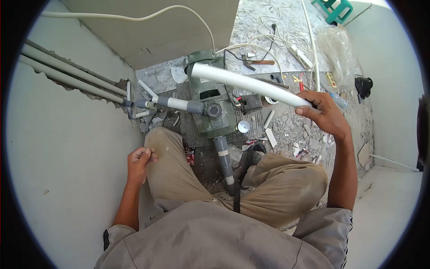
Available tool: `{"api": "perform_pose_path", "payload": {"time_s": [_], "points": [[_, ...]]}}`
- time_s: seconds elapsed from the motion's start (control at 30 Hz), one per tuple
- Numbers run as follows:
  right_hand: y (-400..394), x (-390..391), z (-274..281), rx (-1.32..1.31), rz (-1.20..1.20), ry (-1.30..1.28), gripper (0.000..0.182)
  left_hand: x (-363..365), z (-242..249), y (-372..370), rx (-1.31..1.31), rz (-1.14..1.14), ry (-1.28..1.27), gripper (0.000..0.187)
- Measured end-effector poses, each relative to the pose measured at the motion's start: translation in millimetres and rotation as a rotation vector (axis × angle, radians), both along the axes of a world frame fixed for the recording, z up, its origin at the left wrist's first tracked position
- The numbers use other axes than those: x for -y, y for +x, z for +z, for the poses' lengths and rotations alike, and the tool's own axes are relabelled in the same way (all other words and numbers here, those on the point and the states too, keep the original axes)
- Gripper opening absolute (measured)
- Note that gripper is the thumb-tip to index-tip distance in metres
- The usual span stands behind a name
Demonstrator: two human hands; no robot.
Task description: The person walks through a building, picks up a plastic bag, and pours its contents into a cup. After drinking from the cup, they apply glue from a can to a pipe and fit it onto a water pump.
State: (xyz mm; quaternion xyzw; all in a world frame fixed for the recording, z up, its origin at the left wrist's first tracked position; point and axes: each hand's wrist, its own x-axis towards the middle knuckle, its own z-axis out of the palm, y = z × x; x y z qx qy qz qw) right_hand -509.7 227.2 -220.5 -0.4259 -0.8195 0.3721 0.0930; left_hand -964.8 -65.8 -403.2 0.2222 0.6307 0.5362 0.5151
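My right hand (323, 112) grips the near end of a white pipe (251, 86), which slants up to the left, its far end over the top of a green pump (208, 98). Beside my left knee, my left hand (142, 158) is closed, thumb against the fingers; anything inside it is too small to make out. Grey and white pipe (179, 104) joins the pump's left side to pipes at the wall. Another grey pipe (224, 159) runs from the pump toward me. A round gauge (243, 127) sits at the pump's lower right.
Rubble (291, 130) covers the floor. A hammer (260, 62), cables, a power strip (301, 57), a clear plastic bag (336, 54) and a green stool (333, 11) lie beyond. Wall pipes (76, 76) run in a chiselled groove at left.
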Motion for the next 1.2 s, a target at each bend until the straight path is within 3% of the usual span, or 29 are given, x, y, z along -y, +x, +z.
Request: {"api": "perform_pose_path", "payload": {"time_s": [0.1, 0.2, 0.3, 0.47, 0.57, 0.63, 0.77, 0.87, 0.97, 1.0, 1.2], "points": [[83, 7, -49, -0.018, -0.409, -0.026, 0.031, 2, -16, -1, -0.022, 0.021, -0.062, 0.020], [161, 43, -189, 0.071, -0.730, -0.091, 0.036, -5, -24, 11, -0.038, -0.020, -0.124, 0.018], [202, 102, -346, 0.150, -0.895, -0.203, 0.048, -12, -21, 16, -0.112, -0.091, -0.136, 0.017], [211, 145, -460, 0.224, -0.911, -0.270, 0.061, -9, -10, 1, -0.237, -0.100, -0.166, 0.016], [203, 145, -462, 0.228, -1.050, -0.306, 0.064, 1, -8, -7, -0.244, -0.073, -0.213, 0.018], [173, 136, -398, 0.297, -1.196, -0.387, 0.063, 2, -7, -7, -0.233, -0.064, -0.236, 0.017], [222, 151, -465, 0.441, -1.023, -0.098, 0.039, -10, -3, 2, -0.234, -0.119, -0.258, 0.018], [229, 142, -464, 0.341, -0.931, -0.242, 0.030, -25, 2, 10, -0.237, -0.171, -0.258, 0.017], [198, 122, -418, -0.310, -1.220, -0.742, 0.038, -32, 1, 10, -0.255, -0.242, -0.256, 0.019], [196, 114, -419, -0.419, -1.197, -0.801, 0.042, -34, 1, 8, -0.264, -0.260, -0.258, 0.018], [163, 42, -407, -0.613, -1.164, -0.804, 0.043, -28, 9, -4, -0.331, -0.247, -0.265, 0.020]]}}
